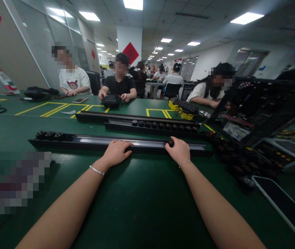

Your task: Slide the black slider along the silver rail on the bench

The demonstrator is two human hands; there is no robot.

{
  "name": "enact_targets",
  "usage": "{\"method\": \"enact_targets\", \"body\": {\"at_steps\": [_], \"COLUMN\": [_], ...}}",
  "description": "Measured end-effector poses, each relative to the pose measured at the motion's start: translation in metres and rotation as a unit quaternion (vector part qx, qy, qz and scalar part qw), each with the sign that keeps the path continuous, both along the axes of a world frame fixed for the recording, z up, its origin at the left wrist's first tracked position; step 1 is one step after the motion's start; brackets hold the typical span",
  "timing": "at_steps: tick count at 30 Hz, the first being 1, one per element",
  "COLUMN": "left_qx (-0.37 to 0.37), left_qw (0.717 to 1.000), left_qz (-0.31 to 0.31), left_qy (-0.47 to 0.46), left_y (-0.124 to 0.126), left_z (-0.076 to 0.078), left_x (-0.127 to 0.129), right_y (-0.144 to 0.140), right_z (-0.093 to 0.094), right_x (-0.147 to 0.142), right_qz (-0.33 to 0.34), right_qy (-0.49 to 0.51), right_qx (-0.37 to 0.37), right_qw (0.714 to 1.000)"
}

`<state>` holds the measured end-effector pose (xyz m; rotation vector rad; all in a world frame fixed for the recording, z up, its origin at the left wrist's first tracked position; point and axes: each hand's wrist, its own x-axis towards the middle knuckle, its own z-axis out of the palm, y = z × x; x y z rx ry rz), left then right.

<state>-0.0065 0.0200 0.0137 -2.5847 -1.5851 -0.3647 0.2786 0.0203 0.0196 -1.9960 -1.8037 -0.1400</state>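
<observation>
A long black rail [147, 147] with a shiny channel lies across the green table in front of me. My left hand [117, 151] holds its near side, fingers over the top and thumb at the front. Over the channel farther right, my right hand [180, 150] pinches a small round black part [171, 142], partly hidden by the fingers. Several small black parts [49, 135] sit at the rail's left end. Behind it is a second black rail [152, 127] with a row of similar parts, and behind that another long black rail [98, 116].
A heap of small black parts [240, 162] lies right of the rail, near a white-edged phone-like slab [282, 204]. An open black case [256, 110] stands behind the heap. Yellow trays [174, 105] and a phone [80, 100] lie farther back. Several people sit across the table.
</observation>
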Motion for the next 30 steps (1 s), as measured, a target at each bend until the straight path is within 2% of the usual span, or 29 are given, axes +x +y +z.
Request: {"method": "enact_targets", "body": {"at_steps": [11, 30], "left_qx": [-0.011, -0.006], "left_qw": [1.000, 1.000], "left_qz": [0.002, -0.002], "left_qy": [-0.003, -0.001], "left_y": [0.000, 0.000], "left_z": [0.002, 0.000], "left_x": [0.000, -0.001], "right_y": [-0.003, -0.002], "right_z": [0.002, 0.007], "right_x": [-0.001, 0.010], "right_qz": [-0.042, -0.052], "right_qy": [0.026, 0.041], "right_qx": [-0.030, -0.038], "right_qw": [0.998, 0.997]}}
